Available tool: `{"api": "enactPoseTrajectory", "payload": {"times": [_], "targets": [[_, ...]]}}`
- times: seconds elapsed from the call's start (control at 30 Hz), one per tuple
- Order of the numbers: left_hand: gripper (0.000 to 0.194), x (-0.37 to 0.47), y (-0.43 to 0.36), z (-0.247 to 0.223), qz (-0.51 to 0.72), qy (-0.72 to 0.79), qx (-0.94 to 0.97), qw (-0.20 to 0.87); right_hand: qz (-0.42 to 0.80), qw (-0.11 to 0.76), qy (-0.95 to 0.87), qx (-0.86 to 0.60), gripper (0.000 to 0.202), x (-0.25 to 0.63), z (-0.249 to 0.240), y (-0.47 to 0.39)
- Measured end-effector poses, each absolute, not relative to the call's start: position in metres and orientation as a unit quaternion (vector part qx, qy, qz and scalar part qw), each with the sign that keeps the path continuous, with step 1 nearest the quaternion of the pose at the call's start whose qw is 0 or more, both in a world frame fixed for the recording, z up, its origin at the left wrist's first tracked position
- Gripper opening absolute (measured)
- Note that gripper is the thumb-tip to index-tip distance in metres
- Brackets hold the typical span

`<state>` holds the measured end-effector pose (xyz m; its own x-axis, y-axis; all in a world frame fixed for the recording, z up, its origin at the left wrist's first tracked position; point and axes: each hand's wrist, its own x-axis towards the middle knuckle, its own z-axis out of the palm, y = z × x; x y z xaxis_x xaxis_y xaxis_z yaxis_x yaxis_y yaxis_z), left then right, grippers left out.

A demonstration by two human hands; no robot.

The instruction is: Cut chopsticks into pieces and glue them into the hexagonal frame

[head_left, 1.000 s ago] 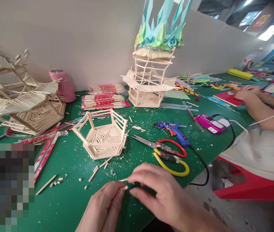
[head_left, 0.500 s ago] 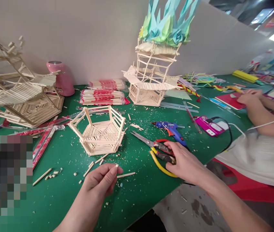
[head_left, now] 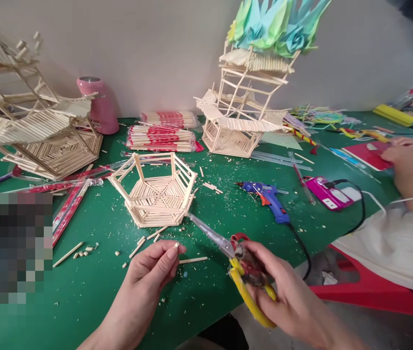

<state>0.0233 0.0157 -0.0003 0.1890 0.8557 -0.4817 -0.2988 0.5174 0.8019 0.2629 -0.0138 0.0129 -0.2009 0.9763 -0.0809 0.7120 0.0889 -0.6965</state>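
Left hand [head_left: 150,279] pinches a tiny stick piece [head_left: 176,245]; right hand [head_left: 275,287] wraps the scissors [head_left: 224,243]. Beyond, on the table [head_left: 93,301], sits the stick frame [head_left: 157,209]; with blade tips [head_left: 191,218] looking this close, a careless swing could knock it.

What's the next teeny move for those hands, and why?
I'd bring the scissors' blades over to the little stick piece, maybe to snip it. The left hand pinches that piece with its end showing, the right hand holds the scissors, and the blades aren't at the piece yet.
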Motion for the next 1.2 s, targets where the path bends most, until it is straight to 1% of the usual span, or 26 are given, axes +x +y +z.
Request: {"api": "enactPoseTrajectory", "payload": {"times": [0.1,0.23,0.3,0.4,0.5,0.57,0.63,0.8,0.97,1.2], "targets": [[0.028,0.020,0.013,-0.006,0.410,0.504,0.316,0.691,0.323,0.215,-0.708,-0.590,0.048,0.247,0.015,-0.017],[0.025,0.016,0.010,-0.010,0.414,0.503,0.344,0.676,0.242,0.189,-0.755,-0.579,0.060,0.240,0.020,-0.016],[0.024,0.015,0.010,-0.010,0.421,0.502,0.356,0.666,0.219,0.176,-0.774,-0.568,0.057,0.239,0.022,-0.014],[0.022,0.015,0.011,-0.008,0.434,0.503,0.377,0.646,0.217,0.161,-0.784,-0.560,0.050,0.236,0.025,-0.012],[0.022,0.015,0.013,-0.006,0.445,0.506,0.395,0.624,0.209,0.154,-0.789,-0.557,0.056,0.233,0.027,-0.010],[0.021,0.015,0.013,-0.006,0.445,0.509,0.410,0.612,0.212,0.145,-0.792,-0.554,0.059,0.231,0.028,-0.009],[0.018,0.014,0.012,-0.006,0.442,0.507,0.425,0.605,0.222,0.142,-0.790,-0.554,0.058,0.230,0.029,-0.009],[0.016,0.013,0.011,-0.006,0.442,0.497,0.446,0.599,0.251,0.147,-0.780,-0.554,0.048,0.226,0.031,-0.008],[0.016,0.014,0.013,-0.003,0.444,0.494,0.455,0.594,0.269,0.144,-0.774,-0.555,0.050,0.225,0.030,-0.009],[0.015,0.013,0.013,-0.002,0.449,0.486,0.474,0.581,0.304,0.142,-0.753,-0.567,0.047,0.222,0.033,-0.010]]}}
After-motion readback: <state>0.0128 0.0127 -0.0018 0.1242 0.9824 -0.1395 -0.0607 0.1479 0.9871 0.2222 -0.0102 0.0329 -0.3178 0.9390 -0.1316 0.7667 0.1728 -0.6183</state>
